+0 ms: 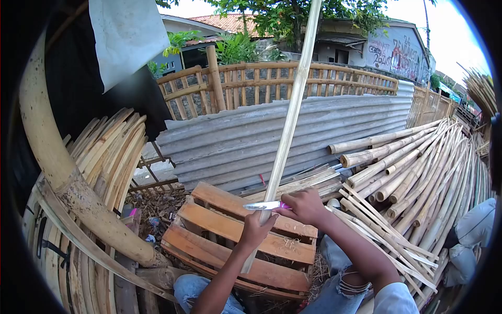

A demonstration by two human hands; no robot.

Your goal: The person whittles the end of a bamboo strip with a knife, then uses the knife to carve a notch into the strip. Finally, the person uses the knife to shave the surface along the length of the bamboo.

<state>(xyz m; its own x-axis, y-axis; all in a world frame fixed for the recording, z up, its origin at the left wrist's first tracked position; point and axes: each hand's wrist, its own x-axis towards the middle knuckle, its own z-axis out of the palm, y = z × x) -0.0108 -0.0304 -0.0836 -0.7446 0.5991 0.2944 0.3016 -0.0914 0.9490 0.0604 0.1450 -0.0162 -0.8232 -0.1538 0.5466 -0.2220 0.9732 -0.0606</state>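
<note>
A long, pale bamboo strip (288, 128) rises steeply in front of me, its lower end between my knees above the wooden slatted bench. My left hand (256, 230) is wrapped around the strip near its lower part. In my right hand (302, 207) is a knife (256, 205) with a shiny blade and a pink-and-white handle. The blade lies across the strip just above my left hand, seemingly touching it. Light shavings (290, 243) rest on the slats.
The slatted wooden bench (219, 225) stands before me. Bamboo poles (397, 157) are piled at right, near another person's leg (473, 230). Split bamboo slats (112, 152) and a thick bamboo post (78, 193) stand at left. Corrugated sheeting (225, 144) and a bamboo fence (314, 78) run behind.
</note>
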